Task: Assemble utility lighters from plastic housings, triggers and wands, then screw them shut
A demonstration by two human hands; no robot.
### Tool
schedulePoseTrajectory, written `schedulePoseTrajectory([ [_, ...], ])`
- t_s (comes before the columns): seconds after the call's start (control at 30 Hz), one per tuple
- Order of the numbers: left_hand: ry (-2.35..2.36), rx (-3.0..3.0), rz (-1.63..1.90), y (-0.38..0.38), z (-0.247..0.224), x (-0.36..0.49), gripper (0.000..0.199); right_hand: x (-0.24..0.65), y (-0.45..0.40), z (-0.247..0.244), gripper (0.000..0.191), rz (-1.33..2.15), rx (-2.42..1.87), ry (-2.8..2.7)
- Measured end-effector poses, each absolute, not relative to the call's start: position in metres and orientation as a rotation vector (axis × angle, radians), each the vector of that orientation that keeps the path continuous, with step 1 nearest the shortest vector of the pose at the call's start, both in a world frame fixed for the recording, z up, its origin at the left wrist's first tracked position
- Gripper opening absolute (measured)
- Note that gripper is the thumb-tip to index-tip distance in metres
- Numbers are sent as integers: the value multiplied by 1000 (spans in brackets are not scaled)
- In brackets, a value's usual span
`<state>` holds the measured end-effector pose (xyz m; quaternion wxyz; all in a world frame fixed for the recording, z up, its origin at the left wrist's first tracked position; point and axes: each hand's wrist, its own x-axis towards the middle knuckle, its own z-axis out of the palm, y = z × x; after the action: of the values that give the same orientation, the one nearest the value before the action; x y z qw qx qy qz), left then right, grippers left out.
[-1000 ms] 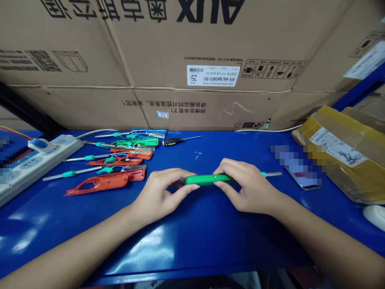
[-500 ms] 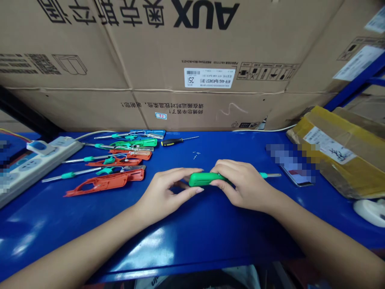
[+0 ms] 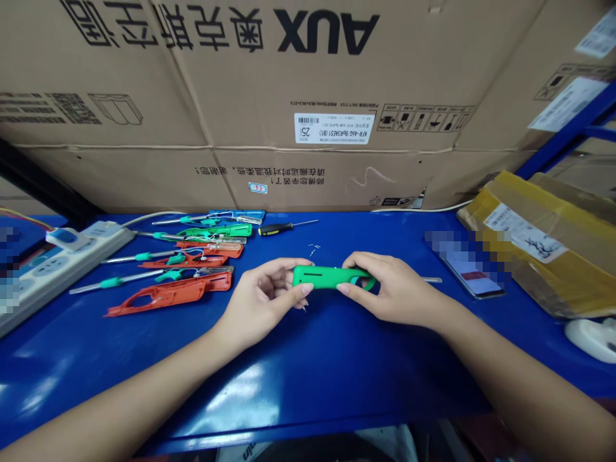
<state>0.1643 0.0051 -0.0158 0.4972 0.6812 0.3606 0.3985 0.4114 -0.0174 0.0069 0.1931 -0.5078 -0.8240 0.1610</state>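
A green lighter-like tool (image 3: 323, 277) is held level above the blue table, its flat side with a dark slot toward me. My left hand (image 3: 264, 292) grips its left end between thumb and fingers. My right hand (image 3: 392, 287) closes on its right part, beside an oval opening, and a metal rod sticks out past my right fingers. Something small and pale shows under my left fingertips, too small to make out. Several thin white bits (image 3: 314, 249) lie on the table just beyond the tool.
Open red, green and blue casings with metal rods (image 3: 168, 292) lie at the left, near a white power strip (image 3: 62, 269). A black-and-yellow screwdriver (image 3: 276, 228) lies behind. At the right are a phone (image 3: 474, 269) and a yellow-taped package (image 3: 524, 237). A large cardboard box (image 3: 260, 83) stands behind.
The green tool has turned so that its broad slotted side and oval opening now show, and it has shifted slightly left. My left fingers have curled in more.
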Motion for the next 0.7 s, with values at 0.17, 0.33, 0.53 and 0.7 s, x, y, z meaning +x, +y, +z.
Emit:
schedulePoseTrajectory([
  [0.17,915,1640,949,8,-20,164,42,410,-16,2,35,205,-1378,-2374],
  [0.33,891,1623,938,8,-20,164,41,409,-16,-3,26,223,-1384,-2327],
  [0.53,699,1449,1020,4,-20,168,49,413,-19,3,26,17,-1159,-2116],
  [0.7,632,1581,1017,2,-24,169,60,409,-27,18,17,413,-844,-1495],
])
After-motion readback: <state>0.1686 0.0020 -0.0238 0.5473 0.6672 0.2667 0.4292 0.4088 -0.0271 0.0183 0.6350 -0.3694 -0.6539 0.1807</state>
